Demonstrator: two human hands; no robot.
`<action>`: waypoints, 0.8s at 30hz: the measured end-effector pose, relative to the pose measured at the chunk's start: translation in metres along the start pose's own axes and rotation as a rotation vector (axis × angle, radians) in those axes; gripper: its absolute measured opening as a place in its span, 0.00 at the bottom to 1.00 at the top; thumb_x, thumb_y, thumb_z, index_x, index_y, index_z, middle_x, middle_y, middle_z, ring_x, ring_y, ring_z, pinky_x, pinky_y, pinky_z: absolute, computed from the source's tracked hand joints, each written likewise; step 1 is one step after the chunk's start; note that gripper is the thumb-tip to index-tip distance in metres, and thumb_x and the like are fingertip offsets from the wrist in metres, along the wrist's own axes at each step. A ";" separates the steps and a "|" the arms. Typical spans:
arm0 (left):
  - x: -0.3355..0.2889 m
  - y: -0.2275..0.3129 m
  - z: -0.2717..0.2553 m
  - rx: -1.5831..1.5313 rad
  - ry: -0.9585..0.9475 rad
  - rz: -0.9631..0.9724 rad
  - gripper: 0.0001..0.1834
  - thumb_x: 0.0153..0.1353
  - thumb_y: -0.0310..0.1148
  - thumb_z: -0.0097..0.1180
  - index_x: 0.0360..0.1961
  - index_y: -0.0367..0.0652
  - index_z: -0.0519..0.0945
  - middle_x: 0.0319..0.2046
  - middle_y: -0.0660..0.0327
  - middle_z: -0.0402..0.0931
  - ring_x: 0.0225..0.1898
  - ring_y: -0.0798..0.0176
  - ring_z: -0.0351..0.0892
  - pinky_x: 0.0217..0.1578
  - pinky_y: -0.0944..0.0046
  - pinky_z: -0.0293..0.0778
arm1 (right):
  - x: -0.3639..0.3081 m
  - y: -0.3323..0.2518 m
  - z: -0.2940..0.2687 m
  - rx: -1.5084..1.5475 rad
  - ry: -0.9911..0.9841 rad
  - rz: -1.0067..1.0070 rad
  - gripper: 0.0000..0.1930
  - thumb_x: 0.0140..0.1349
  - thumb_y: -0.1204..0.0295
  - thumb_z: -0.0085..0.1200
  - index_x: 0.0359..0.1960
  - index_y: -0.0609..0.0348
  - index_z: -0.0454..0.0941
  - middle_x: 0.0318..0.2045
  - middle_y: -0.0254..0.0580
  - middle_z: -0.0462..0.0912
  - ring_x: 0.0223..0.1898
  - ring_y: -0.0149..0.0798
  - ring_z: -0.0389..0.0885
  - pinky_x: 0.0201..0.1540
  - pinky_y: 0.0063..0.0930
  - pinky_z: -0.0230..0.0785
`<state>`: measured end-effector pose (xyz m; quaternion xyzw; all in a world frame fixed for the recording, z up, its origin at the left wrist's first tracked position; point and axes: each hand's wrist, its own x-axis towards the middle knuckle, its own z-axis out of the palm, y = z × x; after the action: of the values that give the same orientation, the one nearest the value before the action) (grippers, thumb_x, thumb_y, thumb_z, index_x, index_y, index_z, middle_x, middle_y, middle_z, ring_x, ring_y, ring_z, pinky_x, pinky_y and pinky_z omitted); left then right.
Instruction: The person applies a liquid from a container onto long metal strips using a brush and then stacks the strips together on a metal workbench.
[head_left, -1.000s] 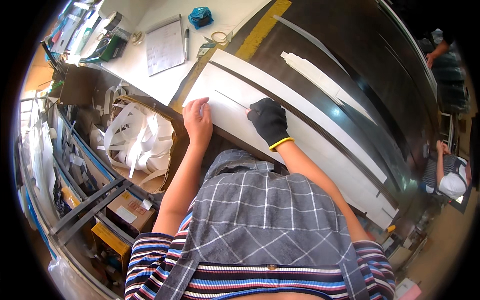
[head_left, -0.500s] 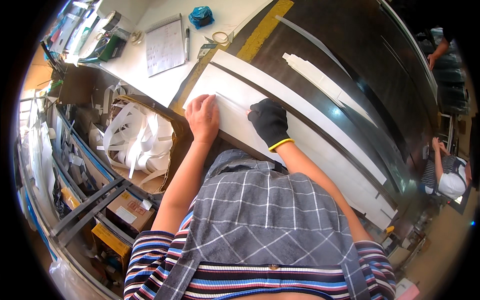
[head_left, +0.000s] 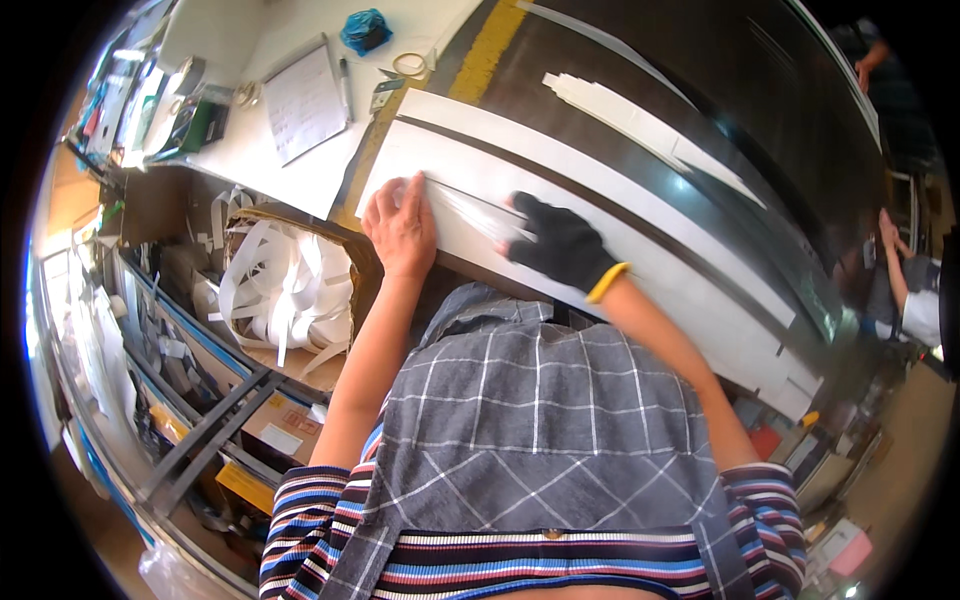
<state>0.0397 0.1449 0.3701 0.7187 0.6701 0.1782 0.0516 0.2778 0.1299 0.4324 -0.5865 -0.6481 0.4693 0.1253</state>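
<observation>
A long white board [head_left: 640,285] lies slantwise on the dark table in front of me. My bare left hand [head_left: 402,225] rests near its left end, fingers stretched out and pressing on the surface. From there a shiny clear strip [head_left: 465,208] runs along the board toward my right hand [head_left: 565,248], which wears a black glove with a yellow cuff and bare fingertips. That hand is slightly blurred, its fingers spread on the board at the strip's end. Beyond a dark gap lies a second white strip [head_left: 600,188], parallel to the board.
Further back lies a stack of narrow white strips [head_left: 610,115]. On the white table [head_left: 225,60] at left are a notepad [head_left: 305,105], a pen [head_left: 345,88] and a blue bundle [head_left: 365,32]. A carton [head_left: 350,270] holds curled white strips. Another person's hands [head_left: 890,232] show at right.
My gloved right hand has slid right along the board, and its fingers have gone from curled to spread. My left hand stays at the board's left end. The view has shifted slightly.
</observation>
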 end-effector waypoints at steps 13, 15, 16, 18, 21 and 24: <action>-0.009 0.015 0.011 0.038 -0.027 -0.022 0.18 0.66 0.39 0.49 0.56 0.61 0.78 0.56 0.60 0.68 0.61 0.49 0.61 0.62 0.49 0.54 | -0.249 0.212 -0.140 -0.131 -0.239 0.539 0.23 0.55 0.51 0.60 0.23 0.63 0.81 0.19 0.45 0.76 0.19 0.42 0.74 0.27 0.31 0.68; -0.010 0.013 0.015 0.035 -0.006 -0.011 0.18 0.66 0.39 0.49 0.56 0.61 0.78 0.56 0.60 0.68 0.61 0.49 0.61 0.62 0.49 0.54 | -0.262 0.224 -0.137 -0.179 -0.179 0.518 0.23 0.55 0.52 0.61 0.20 0.62 0.80 0.17 0.44 0.75 0.18 0.41 0.73 0.25 0.31 0.66; -0.010 0.012 0.015 0.034 -0.004 -0.010 0.18 0.66 0.39 0.49 0.57 0.61 0.78 0.56 0.60 0.68 0.61 0.49 0.61 0.62 0.49 0.54 | -0.266 0.222 -0.136 -0.222 -0.149 0.517 0.22 0.54 0.52 0.61 0.19 0.62 0.79 0.18 0.44 0.75 0.19 0.42 0.73 0.26 0.32 0.66; -0.011 0.012 0.015 0.033 0.002 -0.010 0.18 0.66 0.39 0.49 0.57 0.61 0.78 0.57 0.60 0.68 0.61 0.49 0.61 0.62 0.49 0.54 | -0.271 0.223 -0.133 -0.293 -0.067 0.446 0.21 0.53 0.53 0.62 0.17 0.60 0.79 0.18 0.45 0.75 0.20 0.43 0.74 0.27 0.34 0.66; -0.011 0.013 0.016 0.035 -0.019 -0.014 0.19 0.66 0.39 0.49 0.57 0.61 0.78 0.57 0.60 0.68 0.61 0.49 0.60 0.62 0.49 0.53 | -0.274 0.226 -0.127 -0.424 0.051 0.317 0.19 0.51 0.55 0.64 0.16 0.58 0.80 0.19 0.45 0.76 0.24 0.45 0.76 0.29 0.37 0.67; -0.012 0.012 0.014 0.039 -0.009 -0.007 0.19 0.66 0.39 0.48 0.57 0.61 0.78 0.57 0.60 0.68 0.61 0.49 0.60 0.62 0.49 0.53 | -0.263 0.211 -0.126 -0.561 0.053 0.353 0.18 0.50 0.56 0.65 0.16 0.57 0.81 0.21 0.46 0.78 0.27 0.47 0.77 0.32 0.40 0.68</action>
<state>0.0554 0.1347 0.3588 0.7181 0.6757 0.1616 0.0414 0.5772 -0.0696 0.4417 -0.7134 -0.6370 0.2716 -0.1073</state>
